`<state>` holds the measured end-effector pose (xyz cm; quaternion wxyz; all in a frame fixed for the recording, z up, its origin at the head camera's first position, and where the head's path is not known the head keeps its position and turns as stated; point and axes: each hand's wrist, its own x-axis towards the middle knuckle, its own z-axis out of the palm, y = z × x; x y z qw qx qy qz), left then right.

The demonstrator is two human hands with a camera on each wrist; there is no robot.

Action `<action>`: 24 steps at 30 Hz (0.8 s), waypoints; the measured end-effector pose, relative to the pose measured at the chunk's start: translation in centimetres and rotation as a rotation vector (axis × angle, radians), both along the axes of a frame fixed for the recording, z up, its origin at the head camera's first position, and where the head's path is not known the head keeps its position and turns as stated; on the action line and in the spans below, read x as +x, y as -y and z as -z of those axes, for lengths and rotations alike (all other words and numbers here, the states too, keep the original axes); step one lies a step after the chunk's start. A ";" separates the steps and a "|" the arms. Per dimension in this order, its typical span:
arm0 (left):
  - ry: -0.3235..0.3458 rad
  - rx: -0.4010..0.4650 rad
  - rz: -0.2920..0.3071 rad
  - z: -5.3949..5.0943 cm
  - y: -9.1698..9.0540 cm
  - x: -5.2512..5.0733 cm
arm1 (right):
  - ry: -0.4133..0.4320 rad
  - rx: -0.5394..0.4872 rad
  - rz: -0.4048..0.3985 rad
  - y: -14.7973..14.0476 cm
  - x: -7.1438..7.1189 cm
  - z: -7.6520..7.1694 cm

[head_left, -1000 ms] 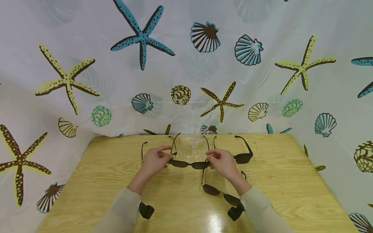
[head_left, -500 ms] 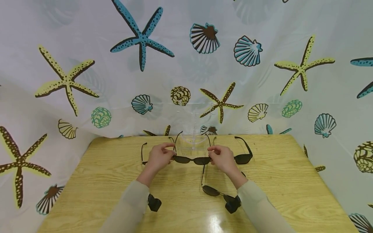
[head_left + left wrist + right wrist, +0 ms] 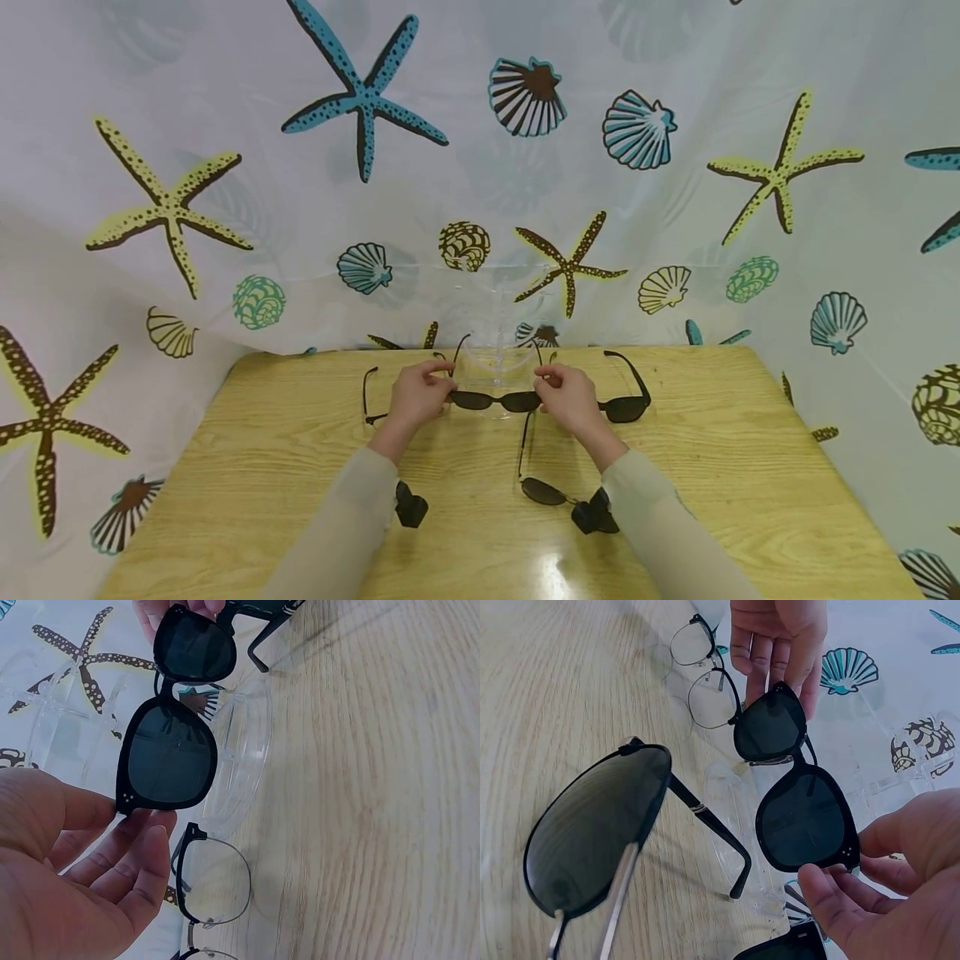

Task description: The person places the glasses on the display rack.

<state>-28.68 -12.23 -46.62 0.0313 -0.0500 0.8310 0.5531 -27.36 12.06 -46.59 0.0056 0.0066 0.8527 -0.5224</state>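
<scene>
Both hands hold a pair of black-framed sunglasses (image 3: 473, 401) by its outer ends, its temples pointing away from me. My left hand (image 3: 420, 396) pinches the left hinge corner; my right hand (image 3: 567, 397) pinches the right one. In both wrist views the dark lenses (image 3: 171, 759) (image 3: 804, 817) face the cameras, thumb and fingers at the frame's corner. Close behind the sunglasses stands a clear plastic display stand (image 3: 498, 364), its curved base (image 3: 255, 735) on the table. Whether the sunglasses touch the stand, I cannot tell.
Half-rimmed clear eyeglasses (image 3: 217, 881) lie to the left, partly behind my left hand. At the right are black sunglasses (image 3: 626, 408). Metal-framed sunglasses (image 3: 543, 492) lie nearer me, partly under my right wrist. A patterned curtain (image 3: 480, 192) borders the wooden table (image 3: 285, 467).
Both hands have moved forward, away from me, carrying the sunglasses from in front of the stand up close against it. The other eyewear stays put.
</scene>
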 end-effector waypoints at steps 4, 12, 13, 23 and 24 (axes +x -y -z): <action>0.011 0.020 -0.016 0.0 -0.2 -0.5 | 0.001 -0.001 -0.007 0.1 -0.3 0.1; -0.039 -0.036 -0.033 0.2 -0.5 -1.4 | 0.006 -0.019 -0.014 0.1 -0.7 0.4; -0.047 -0.038 -0.037 0.3 -0.6 -1.5 | 0.008 -0.025 -0.016 0.1 -0.8 0.4; -0.088 -0.064 -0.059 1.1 -0.9 -1.8 | -0.004 -0.051 -0.001 0.7 -1.4 0.7; -0.092 -0.067 -0.054 1.1 -1.0 -1.8 | -0.003 -0.055 0.002 0.8 -1.5 0.7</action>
